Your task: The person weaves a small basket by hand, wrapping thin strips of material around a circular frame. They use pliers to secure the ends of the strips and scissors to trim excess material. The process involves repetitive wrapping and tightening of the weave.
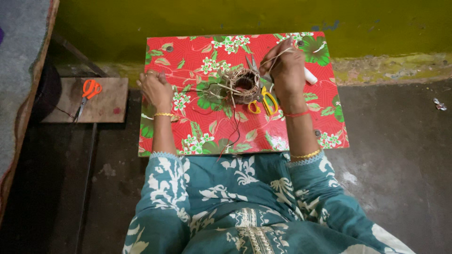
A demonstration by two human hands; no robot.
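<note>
A small round coil of copper-coloured wire (243, 85) sits in the middle of a low table (188, 51) covered in red floral cloth. My right hand (286, 67) is raised just right of the coil, fingers pinched on a thin pale thread that runs down to it. My left hand (156, 88) rests at the table's left edge, fingers curled on the other end of thin strands leading to the coil. Yellow-handled scissors (263, 101) lie beside the coil, under my right wrist. A white tube-like object (310, 76) lies behind my right hand.
Orange-handled scissors (87, 94) lie on a wooden board (108, 106) on the floor to the left. A yellow-green wall (235, 16) runs behind the table. Dark floor (400, 155) surrounds it. A grey mat edge (19, 70) is at far left. Loose red and dark wires trail toward my lap.
</note>
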